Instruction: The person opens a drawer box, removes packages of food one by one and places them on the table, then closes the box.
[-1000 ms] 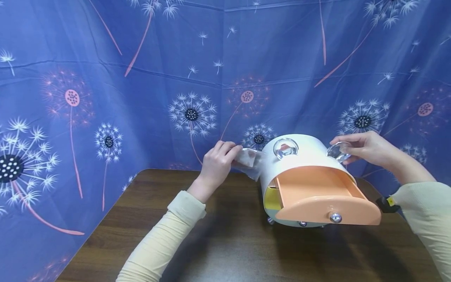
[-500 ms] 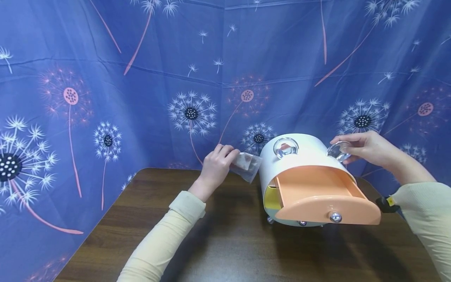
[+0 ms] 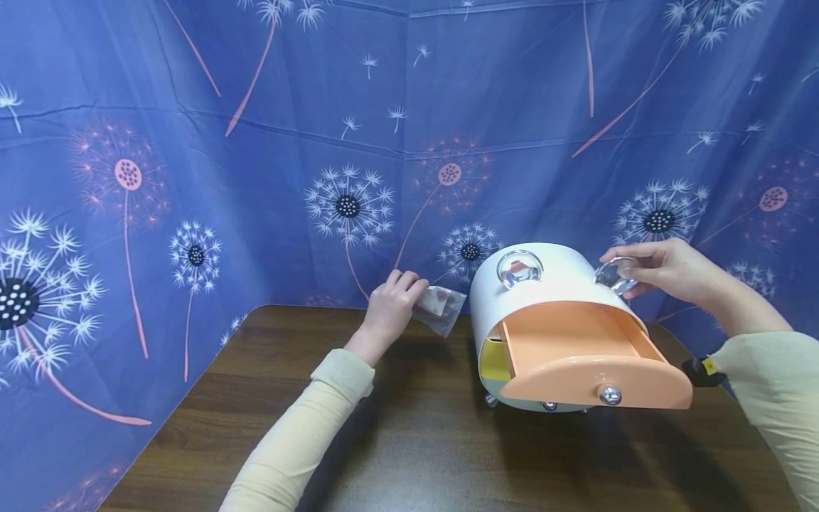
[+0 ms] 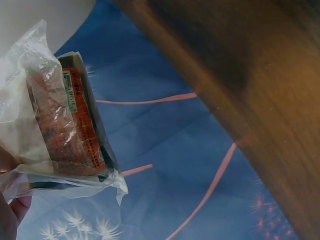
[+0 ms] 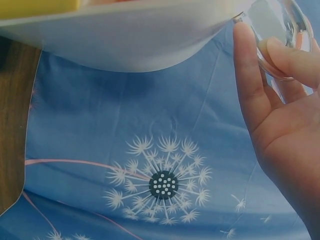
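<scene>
Left grip [image 3: 389, 304]: pinched closed on clear bag [image 3: 443, 310]
Orange label [image 4: 86, 122]: in bag, print unreadable
Right grip [image 3: 673, 272]: pinching shiny disc [image 3: 609, 274], white cabinet's [image 3: 566, 274] right

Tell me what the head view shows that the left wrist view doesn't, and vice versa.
Only the head view shows the peach drawer pulled open, and the right hand pinching a silver disc.

Only the left wrist view brings out the red label with its small print.

Both show the left hand holding a clear bag, part of the wooden table, and the blue dandelion cloth.
</scene>
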`<act>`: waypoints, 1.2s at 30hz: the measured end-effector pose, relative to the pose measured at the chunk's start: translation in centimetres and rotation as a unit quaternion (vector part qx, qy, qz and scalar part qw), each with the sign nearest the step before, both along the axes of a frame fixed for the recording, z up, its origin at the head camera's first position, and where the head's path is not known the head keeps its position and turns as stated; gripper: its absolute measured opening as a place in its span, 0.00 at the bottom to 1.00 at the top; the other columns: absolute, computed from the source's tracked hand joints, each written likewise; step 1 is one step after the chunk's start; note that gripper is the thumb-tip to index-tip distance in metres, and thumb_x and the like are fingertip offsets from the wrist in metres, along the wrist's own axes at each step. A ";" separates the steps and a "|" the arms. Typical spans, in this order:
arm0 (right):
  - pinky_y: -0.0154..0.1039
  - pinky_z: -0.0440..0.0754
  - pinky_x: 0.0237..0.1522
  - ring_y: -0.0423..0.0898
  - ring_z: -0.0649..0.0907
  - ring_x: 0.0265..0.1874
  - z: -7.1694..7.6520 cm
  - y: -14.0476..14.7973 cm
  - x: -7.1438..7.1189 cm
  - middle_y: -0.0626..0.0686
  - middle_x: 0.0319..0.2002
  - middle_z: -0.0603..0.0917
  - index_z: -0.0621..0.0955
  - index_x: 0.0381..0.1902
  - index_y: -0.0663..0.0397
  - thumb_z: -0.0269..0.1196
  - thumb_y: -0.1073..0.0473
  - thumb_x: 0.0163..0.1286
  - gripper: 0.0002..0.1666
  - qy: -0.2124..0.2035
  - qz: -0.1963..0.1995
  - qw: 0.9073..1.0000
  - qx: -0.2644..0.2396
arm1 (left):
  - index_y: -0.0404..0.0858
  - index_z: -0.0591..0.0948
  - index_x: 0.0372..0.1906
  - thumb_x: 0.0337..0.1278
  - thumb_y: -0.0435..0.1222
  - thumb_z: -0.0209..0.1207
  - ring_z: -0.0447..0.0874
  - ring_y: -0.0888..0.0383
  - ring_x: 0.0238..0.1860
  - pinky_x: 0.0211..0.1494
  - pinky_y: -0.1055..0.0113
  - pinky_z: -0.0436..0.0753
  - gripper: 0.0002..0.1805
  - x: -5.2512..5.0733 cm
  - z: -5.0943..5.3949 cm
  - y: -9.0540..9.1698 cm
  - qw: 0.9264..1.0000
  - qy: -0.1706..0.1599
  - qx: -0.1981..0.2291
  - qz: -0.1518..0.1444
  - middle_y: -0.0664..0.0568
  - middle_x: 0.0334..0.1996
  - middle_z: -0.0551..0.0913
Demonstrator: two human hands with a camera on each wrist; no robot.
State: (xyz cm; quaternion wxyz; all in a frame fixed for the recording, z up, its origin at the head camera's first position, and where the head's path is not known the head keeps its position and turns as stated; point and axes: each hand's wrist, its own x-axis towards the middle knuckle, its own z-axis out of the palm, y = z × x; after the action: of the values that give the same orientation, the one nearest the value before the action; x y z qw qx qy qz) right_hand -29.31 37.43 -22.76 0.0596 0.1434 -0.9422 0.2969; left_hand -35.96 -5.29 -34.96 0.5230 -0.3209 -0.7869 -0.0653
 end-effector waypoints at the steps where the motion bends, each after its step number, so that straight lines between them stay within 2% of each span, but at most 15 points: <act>1: 0.67 0.67 0.52 0.45 0.87 0.29 0.0 0.0 0.0 0.26 0.45 0.70 0.76 0.58 0.53 0.56 0.56 0.70 0.20 0.002 0.002 1.000 0.002 | 0.43 0.83 0.39 0.47 0.22 0.57 0.78 0.54 0.38 0.27 0.63 0.81 0.17 -0.1 -0.2 0.0 1.000 -0.004 -0.001 0.002 0.53 0.35 0.81; 4: 0.66 0.68 0.52 0.45 0.87 0.29 -0.1 0.0 0.0 0.35 0.51 0.74 0.76 0.58 0.53 0.56 0.56 0.70 0.20 0.008 0.001 1.000 0.010 | 0.44 0.82 0.39 0.46 0.22 0.57 0.78 0.54 0.38 0.26 0.63 0.81 0.18 -0.5 -0.8 0.1 1.000 -0.016 -0.004 0.009 0.54 0.35 0.81; 7: 0.66 0.68 0.52 0.45 0.87 0.29 0.0 -0.1 0.1 0.52 0.58 0.74 0.76 0.58 0.54 0.56 0.55 0.71 0.20 0.007 0.001 1.000 0.013 | 0.44 0.82 0.39 0.45 0.21 0.58 0.78 0.54 0.37 0.25 0.62 0.81 0.18 -0.9 -1.4 0.3 0.999 -0.030 -0.004 0.011 0.54 0.35 0.81; 9: 0.65 0.69 0.52 0.45 0.87 0.29 0.0 -0.1 0.2 0.55 0.59 0.73 0.76 0.59 0.55 0.56 0.55 0.71 0.21 0.007 0.000 1.000 0.014 | 0.44 0.82 0.39 0.45 0.22 0.59 0.77 0.54 0.37 0.24 0.62 0.80 0.17 -1.1 -1.8 0.4 0.999 -0.039 -0.004 0.013 0.54 0.35 0.80; 10: 0.65 0.69 0.52 0.45 0.87 0.29 0.0 -0.2 0.2 0.55 0.59 0.73 0.76 0.58 0.55 0.56 0.55 0.71 0.21 0.007 -0.001 1.000 0.014 | 0.44 0.81 0.39 0.45 0.22 0.59 0.77 0.54 0.37 0.24 0.62 0.80 0.17 -1.2 -2.0 0.4 0.999 -0.043 -0.005 0.014 0.54 0.35 0.80; 14: 0.63 0.71 0.52 0.45 0.87 0.29 0.0 -0.2 0.2 0.43 0.54 0.75 0.76 0.58 0.55 0.56 0.53 0.70 0.21 0.007 -0.006 1.000 0.012 | 0.44 0.82 0.38 0.46 0.23 0.60 0.76 0.54 0.37 0.22 0.61 0.80 0.15 -1.6 -2.7 0.6 0.998 -0.058 -0.006 0.020 0.54 0.35 0.79; 15: 0.65 0.70 0.51 0.46 0.87 0.30 0.0 -0.2 0.2 0.46 0.56 0.74 0.75 0.58 0.56 0.56 0.54 0.70 0.22 0.005 -0.002 1.000 0.010 | 0.44 0.82 0.38 0.46 0.23 0.60 0.76 0.54 0.37 0.21 0.61 0.80 0.15 -1.7 -2.9 0.6 0.998 -0.063 -0.006 0.022 0.54 0.36 0.79; 17: 0.64 0.70 0.52 0.45 0.87 0.30 0.0 -0.2 0.2 0.44 0.54 0.75 0.76 0.59 0.56 0.56 0.52 0.70 0.23 0.002 -0.010 1.000 0.010 | 0.43 0.81 0.38 0.48 0.23 0.60 0.76 0.54 0.37 0.21 0.61 0.80 0.14 -1.9 -3.3 0.6 0.997 -0.071 -0.010 0.027 0.53 0.36 0.79; 21: 0.67 0.69 0.52 0.45 0.87 0.31 0.1 -0.3 0.2 0.55 0.58 0.74 0.75 0.60 0.56 0.57 0.51 0.70 0.24 -0.005 -0.017 1.000 0.012 | 0.43 0.80 0.39 0.52 0.24 0.58 0.75 0.53 0.38 0.20 0.62 0.79 0.13 -2.2 -4.0 0.9 0.995 -0.085 -0.028 0.038 0.52 0.36 0.77; 25: 0.69 0.66 0.53 0.46 0.87 0.32 0.3 -0.4 0.3 0.57 0.59 0.71 0.74 0.60 0.56 0.56 0.49 0.69 0.26 -0.016 -0.022 1.000 0.005 | 0.43 0.79 0.41 0.51 0.25 0.60 0.75 0.53 0.39 0.20 0.63 0.79 0.14 -2.5 -4.7 1.1 0.993 -0.097 -0.047 0.049 0.52 0.37 0.76; 28: 0.70 0.65 0.53 0.46 0.87 0.32 0.2 -0.4 0.3 0.52 0.58 0.72 0.74 0.60 0.56 0.56 0.48 0.69 0.26 -0.019 -0.020 1.000 0.001 | 0.43 0.79 0.41 0.48 0.25 0.61 0.75 0.52 0.39 0.19 0.62 0.79 0.15 -2.6 -5.3 1.2 0.992 -0.102 -0.051 0.052 0.51 0.37 0.76; 32: 0.70 0.65 0.53 0.46 0.87 0.31 0.2 -0.3 0.3 0.36 0.51 0.73 0.75 0.60 0.56 0.57 0.50 0.69 0.25 -0.013 -0.016 1.000 -0.001 | 0.43 0.79 0.41 0.50 0.26 0.61 0.75 0.51 0.39 0.19 0.62 0.78 0.14 -2.7 -5.8 1.3 0.991 -0.104 -0.054 0.057 0.51 0.37 0.77; 34: 0.70 0.66 0.53 0.46 0.87 0.31 0.2 -0.3 0.3 0.39 0.52 0.75 0.75 0.59 0.56 0.57 0.50 0.69 0.25 -0.011 -0.016 1.000 0.001 | 0.43 0.79 0.41 0.51 0.26 0.60 0.76 0.51 0.38 0.19 0.62 0.79 0.13 -2.8 -6.0 1.3 0.991 -0.106 -0.054 0.061 0.50 0.37 0.76; 36: 0.68 0.66 0.53 0.46 0.87 0.31 0.2 -0.3 0.4 0.37 0.51 0.76 0.75 0.59 0.56 0.57 0.51 0.69 0.24 -0.006 -0.017 1.000 0.005 | 0.43 0.79 0.41 0.52 0.26 0.60 0.76 0.51 0.38 0.19 0.62 0.78 0.12 -2.9 -6.3 1.2 0.990 -0.111 -0.051 0.066 0.50 0.38 0.76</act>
State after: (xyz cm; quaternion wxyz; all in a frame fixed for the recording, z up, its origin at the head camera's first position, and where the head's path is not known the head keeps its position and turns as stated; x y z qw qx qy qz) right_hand -28.95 37.10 -22.53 0.0584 0.1258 -0.9464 0.2918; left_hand -38.87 -4.10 -41.24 0.4182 -0.2854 -0.8620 -0.0259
